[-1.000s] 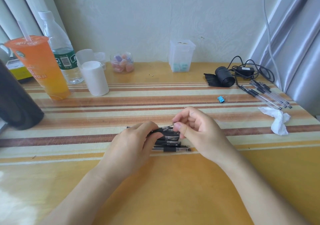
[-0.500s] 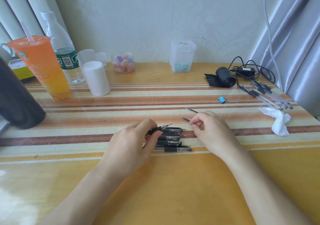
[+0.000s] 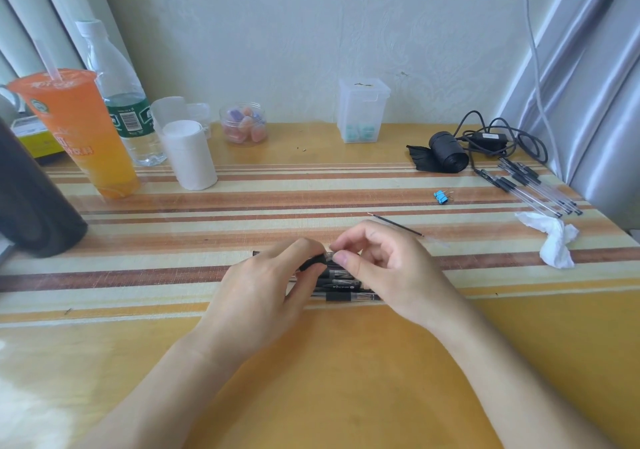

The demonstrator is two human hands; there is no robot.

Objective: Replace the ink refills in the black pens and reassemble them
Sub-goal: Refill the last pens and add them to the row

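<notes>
The pen (image 3: 317,261) being worked on is held just above the table (image 3: 346,379) at its middle, over a small pile of pens (image 3: 343,297) lying side by side. The left hand (image 3: 263,289) curls round its black grip to keep the barrel steady, while the right hand (image 3: 388,268) pinches its front end between thumb and forefinger, the other fingers loosely bent; this looks like twisting the tip section, though on or off I cannot tell. A thin refill (image 3: 394,224) lies alone just beyond the right hand, probably set aside within easy reach. A bundle of refills (image 3: 533,189) waits well apart at the far right edge, with a crumpled tissue (image 3: 556,240) near it, likely for wiping ink, and a blue clip (image 3: 440,196) between bundle and hands
</notes>
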